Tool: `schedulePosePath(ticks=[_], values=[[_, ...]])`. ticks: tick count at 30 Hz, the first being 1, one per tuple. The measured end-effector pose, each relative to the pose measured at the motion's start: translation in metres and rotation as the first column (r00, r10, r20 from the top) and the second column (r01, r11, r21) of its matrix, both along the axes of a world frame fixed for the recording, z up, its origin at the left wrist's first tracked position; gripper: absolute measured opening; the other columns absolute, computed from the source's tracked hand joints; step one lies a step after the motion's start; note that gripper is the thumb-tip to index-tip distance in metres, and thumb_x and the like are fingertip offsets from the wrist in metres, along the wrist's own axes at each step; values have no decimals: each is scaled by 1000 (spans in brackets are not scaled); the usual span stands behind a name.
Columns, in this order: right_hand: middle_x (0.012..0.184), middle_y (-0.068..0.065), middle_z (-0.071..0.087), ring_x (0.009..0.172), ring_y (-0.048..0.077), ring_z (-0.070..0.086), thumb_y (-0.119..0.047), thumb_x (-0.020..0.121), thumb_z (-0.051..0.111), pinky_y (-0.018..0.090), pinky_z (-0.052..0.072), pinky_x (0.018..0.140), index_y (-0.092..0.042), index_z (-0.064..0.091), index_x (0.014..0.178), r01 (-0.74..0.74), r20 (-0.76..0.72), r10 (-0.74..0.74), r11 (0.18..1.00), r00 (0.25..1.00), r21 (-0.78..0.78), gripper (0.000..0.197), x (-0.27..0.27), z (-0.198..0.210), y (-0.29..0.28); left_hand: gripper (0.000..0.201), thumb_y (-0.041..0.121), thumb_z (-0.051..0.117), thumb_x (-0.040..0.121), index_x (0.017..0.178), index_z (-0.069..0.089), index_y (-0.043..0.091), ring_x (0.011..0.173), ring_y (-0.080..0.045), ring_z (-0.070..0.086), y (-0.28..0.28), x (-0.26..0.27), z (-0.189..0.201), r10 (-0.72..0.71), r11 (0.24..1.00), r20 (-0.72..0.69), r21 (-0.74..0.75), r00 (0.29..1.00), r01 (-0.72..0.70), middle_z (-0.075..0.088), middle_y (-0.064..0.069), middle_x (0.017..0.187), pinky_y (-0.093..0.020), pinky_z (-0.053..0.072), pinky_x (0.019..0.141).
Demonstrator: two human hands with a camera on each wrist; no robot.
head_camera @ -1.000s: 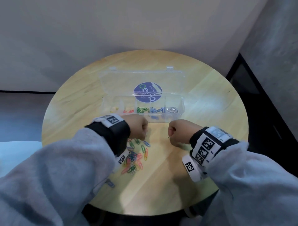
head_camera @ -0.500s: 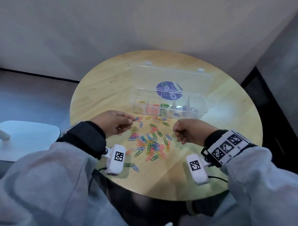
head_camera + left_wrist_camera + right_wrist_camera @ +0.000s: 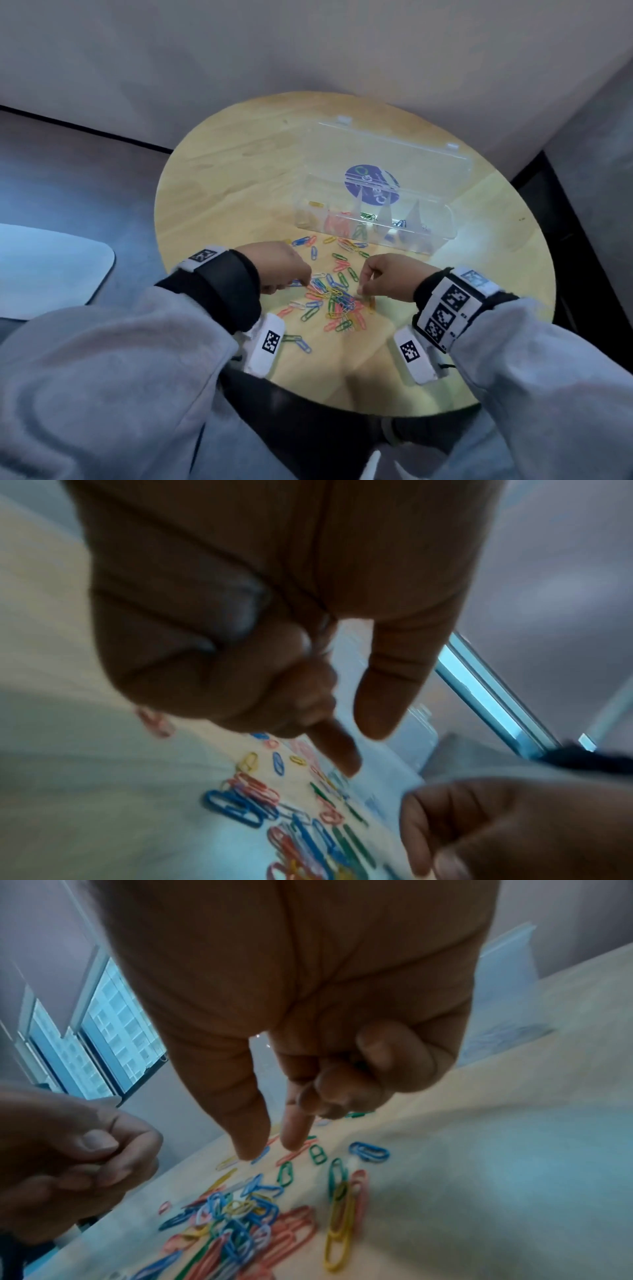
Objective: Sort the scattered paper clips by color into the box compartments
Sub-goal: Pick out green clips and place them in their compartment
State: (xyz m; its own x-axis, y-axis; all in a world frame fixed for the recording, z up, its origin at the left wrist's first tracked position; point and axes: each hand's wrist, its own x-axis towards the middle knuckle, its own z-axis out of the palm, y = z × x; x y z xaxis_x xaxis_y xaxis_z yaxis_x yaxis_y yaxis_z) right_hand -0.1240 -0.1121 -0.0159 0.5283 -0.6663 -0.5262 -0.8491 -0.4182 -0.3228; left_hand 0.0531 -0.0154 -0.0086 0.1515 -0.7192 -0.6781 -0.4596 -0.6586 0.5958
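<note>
Coloured paper clips (image 3: 337, 301) lie in a loose pile mid-table, also seen in the right wrist view (image 3: 240, 1218). Behind them stands the clear box (image 3: 411, 240), lid up, with yellow, red, green, blue and silver clips in separate compartments. My left hand (image 3: 306, 282) reaches into the pile's left side. Its thumb and forefinger (image 3: 346, 764) point down with a gap and nothing between them. My right hand (image 3: 361, 291) is over the pile's right side. Its thumb (image 3: 250, 1145) and forefinger point down at the clips, tips apart. The other fingers of both hands are curled.
The round wooden table (image 3: 239, 192) stands against a wall. A few stray clips (image 3: 298, 341) lie near its front edge by my left wrist. A pale seat (image 3: 51, 267) is beside the table on the left, and a dark gap runs along the right.
Both hands were fists near the box a second ago. They have since dropped onto the pile and closed in from either side, thumbs and forefingers now extended. My head has shifted left.
</note>
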Motion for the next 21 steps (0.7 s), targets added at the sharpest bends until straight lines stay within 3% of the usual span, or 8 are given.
schedulePosePath(ticks=[3,5,8,12,18,21], values=[[72,-11,50,75,12,49,-27,81,68,23,37,62,-21,57,83,4,-17,-4,1000,1000,-14,13,7,-6,-1,19,32,63,79,75,62,14,62,-21,46,-2,-12,3,-230,972,344,36,910,232,48,-2,65,-22,28,53],[71,-10,49,77,13,50,-28,81,69,22,36,58,-21,56,84,20,-19,-21,999,1000,-41,15,10,-9,-3,20,30,63,79,68,58,14,63,-20,48,-4,-22,1,-315,946,449,84,836,312,47,0,62,-20,28,49],[77,-6,56,84,18,57,-27,84,64,24,40,62,-19,55,85,22,-23,-24,996,999,-87,12,16,-11,-9,29,22,63,80,56,48,14,48,-14,40,-6,-32,-6,-407,911,496,160,767,379,44,2,54,-21,28,43],[91,5,65,91,23,63,-27,86,62,31,49,78,-14,59,87,4,-74,-13,994,997,-113,13,25,-12,-15,26,16,63,78,58,47,15,46,-13,33,-7,-38,-10,-452,886,568,193,688,422,37,2,53,-22,25,41],[92,13,71,88,28,68,-14,82,60,33,55,76,-1,68,94,21,-127,-31,997,991,-80,20,29,-24,-22,17,17,66,78,67,52,15,50,-15,35,-12,-42,-19,-472,868,572,167,671,468,38,0,56,-23,26,43],[83,10,65,83,25,64,-33,82,65,31,52,74,-7,64,83,11,-102,-22,995,995,-104,26,28,-24,-21,15,15,64,79,70,53,14,56,-18,39,-13,-43,-21,-478,860,593,165,648,483,38,0,58,-23,26,43]])
